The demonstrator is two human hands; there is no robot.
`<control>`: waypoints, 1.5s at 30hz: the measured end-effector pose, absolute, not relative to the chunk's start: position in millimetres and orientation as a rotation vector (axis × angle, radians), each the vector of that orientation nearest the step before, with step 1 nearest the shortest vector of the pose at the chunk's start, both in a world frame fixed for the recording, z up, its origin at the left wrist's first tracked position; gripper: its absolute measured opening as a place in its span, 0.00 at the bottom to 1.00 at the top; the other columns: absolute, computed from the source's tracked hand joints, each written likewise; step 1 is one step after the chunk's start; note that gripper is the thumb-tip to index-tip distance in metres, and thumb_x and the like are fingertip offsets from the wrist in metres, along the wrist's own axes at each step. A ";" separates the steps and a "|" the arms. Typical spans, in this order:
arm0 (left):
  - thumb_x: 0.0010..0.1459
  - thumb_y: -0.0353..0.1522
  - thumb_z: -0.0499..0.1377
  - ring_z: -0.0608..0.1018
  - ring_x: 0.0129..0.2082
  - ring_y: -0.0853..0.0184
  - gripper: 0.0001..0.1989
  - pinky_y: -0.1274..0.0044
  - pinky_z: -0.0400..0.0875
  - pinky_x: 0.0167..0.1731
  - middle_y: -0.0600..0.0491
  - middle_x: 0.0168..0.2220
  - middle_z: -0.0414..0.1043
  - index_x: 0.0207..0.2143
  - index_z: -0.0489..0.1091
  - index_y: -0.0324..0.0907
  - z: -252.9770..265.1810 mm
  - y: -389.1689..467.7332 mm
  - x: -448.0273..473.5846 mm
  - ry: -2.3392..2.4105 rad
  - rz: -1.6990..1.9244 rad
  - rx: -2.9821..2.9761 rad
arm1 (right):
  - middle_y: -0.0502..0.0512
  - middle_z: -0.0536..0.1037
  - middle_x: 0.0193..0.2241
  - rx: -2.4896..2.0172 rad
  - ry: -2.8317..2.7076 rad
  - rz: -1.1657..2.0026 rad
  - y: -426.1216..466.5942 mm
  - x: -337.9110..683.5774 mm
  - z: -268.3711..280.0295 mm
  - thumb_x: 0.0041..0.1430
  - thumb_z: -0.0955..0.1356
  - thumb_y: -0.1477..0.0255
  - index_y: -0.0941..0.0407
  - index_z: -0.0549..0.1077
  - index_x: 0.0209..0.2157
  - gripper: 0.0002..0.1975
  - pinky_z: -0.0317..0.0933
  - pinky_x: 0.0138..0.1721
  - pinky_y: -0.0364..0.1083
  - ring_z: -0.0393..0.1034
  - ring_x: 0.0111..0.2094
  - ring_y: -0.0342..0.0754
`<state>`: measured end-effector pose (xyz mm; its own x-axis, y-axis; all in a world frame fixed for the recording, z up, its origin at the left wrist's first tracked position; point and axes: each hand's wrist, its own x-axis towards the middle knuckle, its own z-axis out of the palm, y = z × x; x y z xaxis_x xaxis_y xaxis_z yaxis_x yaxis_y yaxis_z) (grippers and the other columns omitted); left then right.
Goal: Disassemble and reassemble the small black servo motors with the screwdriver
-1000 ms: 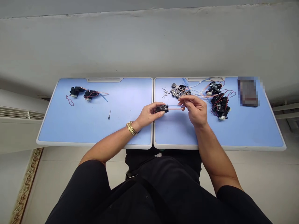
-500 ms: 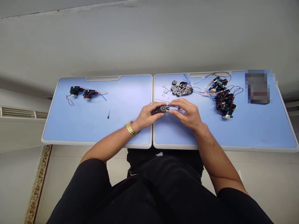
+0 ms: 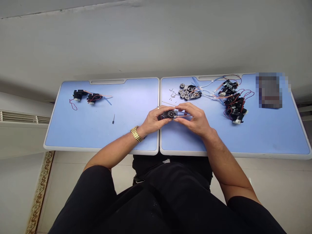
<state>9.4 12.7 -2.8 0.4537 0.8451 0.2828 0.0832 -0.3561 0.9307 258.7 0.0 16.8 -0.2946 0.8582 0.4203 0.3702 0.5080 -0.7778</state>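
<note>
Between both hands, over the inner edge of the right tabletop, is a small black mechanical assembly [image 3: 171, 114] with a round dark face and thin tubes leaving its right side. My left hand [image 3: 155, 120] grips its left end, thumb below and fingers above. My right hand [image 3: 193, 118] pinches its right end, with the tubes running under the palm. Just behind the hands lies a thin metal rod [image 3: 168, 103], partly hidden by the fingers. Farther back are loose small screws [image 3: 173, 94] and a cluster of round metallic parts on black plates [image 3: 188, 92].
Two black assemblies with wires [image 3: 85, 96] lie on the left tabletop [image 3: 73, 130], and a small screwdriver [image 3: 113, 119] is nearer me. More wired black assemblies [image 3: 235, 105] sit to the right, joined by blue tubes [image 3: 207, 85]. A blurred-out dark object [image 3: 269, 91] lies far right.
My right fingers have shifted slightly left along the black assembly's top. Both hands keep their hold on it, and the things on the tables look unmoved.
</note>
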 end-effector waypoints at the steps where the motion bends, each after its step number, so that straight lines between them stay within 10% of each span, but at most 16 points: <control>1: 0.65 0.35 0.72 0.85 0.54 0.59 0.23 0.66 0.81 0.54 0.46 0.58 0.83 0.62 0.78 0.48 -2.8 11.9 9.7 0.826 0.989 1.729 | 0.58 0.87 0.48 -1.010 -1.884 0.704 0.0 258.5 16.7 0.68 0.77 0.52 0.46 0.84 0.54 0.19 0.79 0.48 0.57 0.82 0.47 0.57; 13: 0.61 0.25 0.60 0.81 0.65 0.56 0.26 0.72 0.87 0.48 0.43 0.61 0.78 0.61 0.73 0.44 -7.1 15.7 10.1 0.763 1.018 1.555 | 0.57 0.88 0.47 -1.001 -1.864 0.649 -0.2 262.8 18.7 0.68 0.77 0.57 0.46 0.85 0.51 0.13 0.80 0.52 0.59 0.83 0.48 0.57; 27: 0.52 0.29 0.59 0.76 0.20 0.74 0.15 0.79 0.62 0.16 0.50 0.37 0.85 0.41 0.81 0.41 8.4 26.1 2.1 1.017 1.124 1.234 | 0.53 0.87 0.41 -1.168 -1.617 0.764 -5.2 260.6 27.7 0.67 0.76 0.55 0.47 0.85 0.46 0.13 0.80 0.41 0.52 0.82 0.39 0.52; 38: 0.66 0.41 0.69 0.70 0.20 0.74 0.12 0.79 0.62 0.21 0.56 0.20 0.72 0.35 0.85 0.42 49.0 34.4 -26.0 1.011 0.747 1.662 | 0.53 0.87 0.41 -1.187 -1.424 0.850 -3.3 263.3 23.5 0.64 0.78 0.49 0.48 0.85 0.47 0.19 0.83 0.52 0.59 0.85 0.41 0.54; 45: 0.57 0.44 0.78 0.86 0.36 0.68 0.31 0.79 0.75 0.28 0.44 0.54 0.85 0.60 0.82 0.47 40.1 33.1 -17.2 0.876 0.726 1.758 | 0.53 0.87 0.41 -1.146 -1.562 0.827 -5.7 253.1 22.8 0.67 0.76 0.53 0.48 0.84 0.46 0.16 0.80 0.43 0.53 0.83 0.40 0.52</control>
<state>-17.2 33.1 40.1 0.5572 0.8271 0.0738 0.2263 -0.2368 0.9448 253.1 -5.7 22.8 -0.0636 0.9471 0.3147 0.2721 0.3199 -0.9076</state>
